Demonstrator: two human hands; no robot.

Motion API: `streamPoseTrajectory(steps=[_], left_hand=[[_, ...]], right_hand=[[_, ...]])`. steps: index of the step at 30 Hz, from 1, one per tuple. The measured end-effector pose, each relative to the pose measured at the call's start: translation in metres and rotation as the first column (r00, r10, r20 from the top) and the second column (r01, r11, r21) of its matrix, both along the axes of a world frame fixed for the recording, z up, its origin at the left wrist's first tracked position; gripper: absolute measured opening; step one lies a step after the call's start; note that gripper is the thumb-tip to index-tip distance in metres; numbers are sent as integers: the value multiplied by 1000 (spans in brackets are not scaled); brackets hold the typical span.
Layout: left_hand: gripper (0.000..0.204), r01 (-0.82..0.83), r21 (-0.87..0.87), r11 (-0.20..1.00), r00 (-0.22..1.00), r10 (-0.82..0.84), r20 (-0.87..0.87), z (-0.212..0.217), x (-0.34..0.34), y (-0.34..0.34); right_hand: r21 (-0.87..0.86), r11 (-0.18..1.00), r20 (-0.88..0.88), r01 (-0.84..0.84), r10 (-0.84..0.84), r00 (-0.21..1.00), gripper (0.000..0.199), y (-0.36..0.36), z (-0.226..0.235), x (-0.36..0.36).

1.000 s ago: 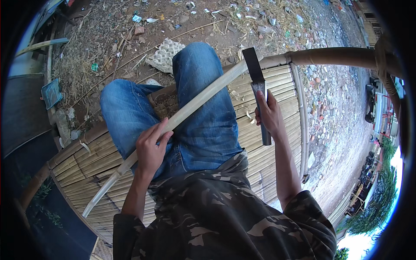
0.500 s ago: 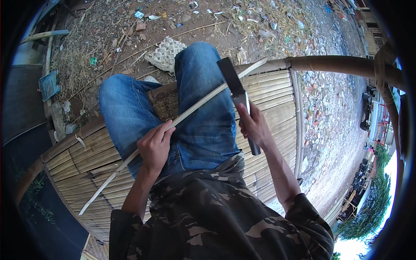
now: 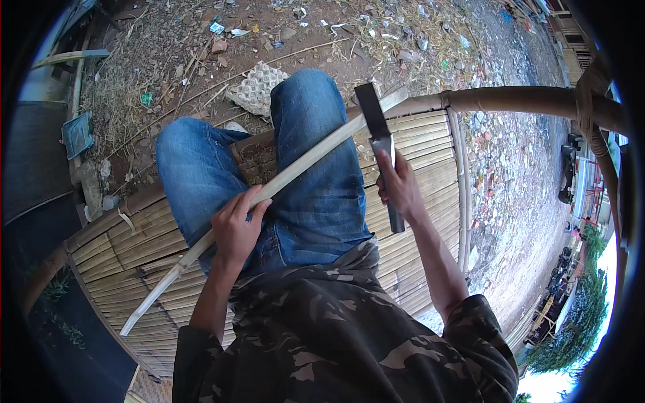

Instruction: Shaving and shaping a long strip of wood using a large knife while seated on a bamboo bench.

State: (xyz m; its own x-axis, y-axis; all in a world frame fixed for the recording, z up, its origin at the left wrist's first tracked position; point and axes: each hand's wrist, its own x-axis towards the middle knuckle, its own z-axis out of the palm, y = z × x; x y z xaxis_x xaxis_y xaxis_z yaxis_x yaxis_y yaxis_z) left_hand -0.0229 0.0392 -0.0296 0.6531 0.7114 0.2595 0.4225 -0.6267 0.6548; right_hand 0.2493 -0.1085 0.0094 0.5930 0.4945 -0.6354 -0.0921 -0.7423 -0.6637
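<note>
A long pale bamboo strip [image 3: 310,161] runs slantwise across my lap, from the slatted seat at lower left up past my right knee. My left hand [image 3: 236,225] is closed around it near its middle, resting by my thigh. In my right hand [image 3: 401,188] is the handle of a knife with a dark, broad, rectangular blade [image 3: 371,111]. The blade stands upright beside the strip's far end and overlaps it in view; whether its edge touches the strip I cannot tell.
I sit on a bamboo-slat platform [image 3: 430,174] with a thick bamboo pole [image 3: 517,99] along its far edge. A grey egg tray [image 3: 256,89] lies on the littered dirt beyond my knees. A blue net-like item [image 3: 77,134] hangs at far left.
The knife has shifted a little to the right and slightly up along the strip. The strip has rolled so a wider face shows. My left hand stays nearly in place.
</note>
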Motion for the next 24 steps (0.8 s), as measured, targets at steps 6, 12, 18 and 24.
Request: streamPoseTrajectory(steps=[6, 12, 18, 24], left_hand=[[32, 159, -88, 983, 964, -173, -201, 6, 0, 15], [34, 163, -63, 985, 967, -172, -187, 4, 2, 15], [37, 182, -104, 978, 952, -201, -233, 12, -4, 20], [43, 305, -50, 951, 916, -307, -257, 18, -43, 49]], right_hand=[[51, 983, 1, 175, -175, 985, 46, -5, -4, 44], [1, 998, -47, -63, 63, 997, 53, -4, 1, 8], [37, 996, -2, 78, -78, 997, 51, -7, -5, 34], [56, 963, 6, 265, -265, 964, 40, -32, 14, 37]])
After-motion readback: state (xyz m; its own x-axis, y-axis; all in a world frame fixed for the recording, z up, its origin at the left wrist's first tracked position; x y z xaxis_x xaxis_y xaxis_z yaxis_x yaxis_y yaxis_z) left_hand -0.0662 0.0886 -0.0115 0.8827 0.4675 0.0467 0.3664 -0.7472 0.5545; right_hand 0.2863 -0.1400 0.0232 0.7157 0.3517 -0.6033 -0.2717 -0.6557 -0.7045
